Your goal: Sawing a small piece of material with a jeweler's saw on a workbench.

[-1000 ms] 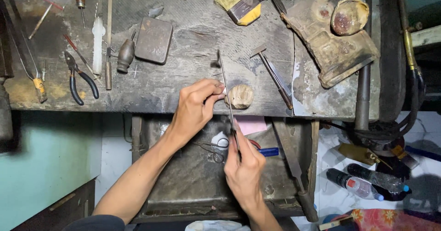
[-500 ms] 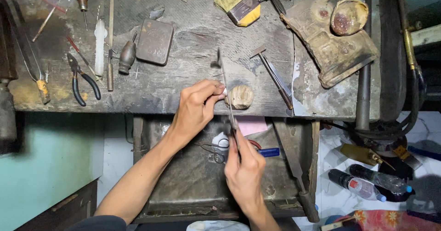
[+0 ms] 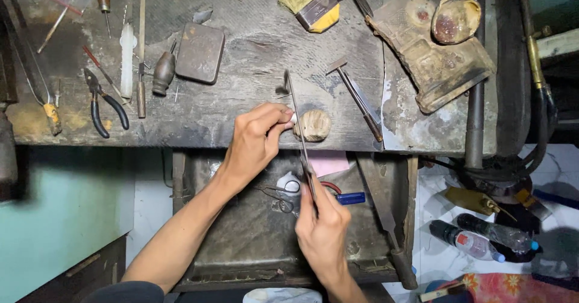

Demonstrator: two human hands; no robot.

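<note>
Steel, long and thin, the flat metal file [image 3: 300, 135] runs between both hands: the right hand [image 3: 324, 230] is closed around its near end, while the left hand [image 3: 256, 139] pinches something too small to make out at its fingertips [image 3: 286, 119], pressed against the file beside the rounded wooden bench peg [image 3: 315, 125]. Beyond the fingers lie a small hammer [image 3: 357, 98] and a worn flat metal tin [image 3: 199, 53] on the scarred wooden workbench [image 3: 253, 44], with black-handled pliers [image 3: 102, 101] farther left and the open drawer [image 3: 253, 243] beneath the right hand.

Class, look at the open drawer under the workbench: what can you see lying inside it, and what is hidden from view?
Inside the drawer lie a pink paper, scissors, a blue-handled tool and a long file. The right hand and left hand cover whatever lies beneath them.
</note>
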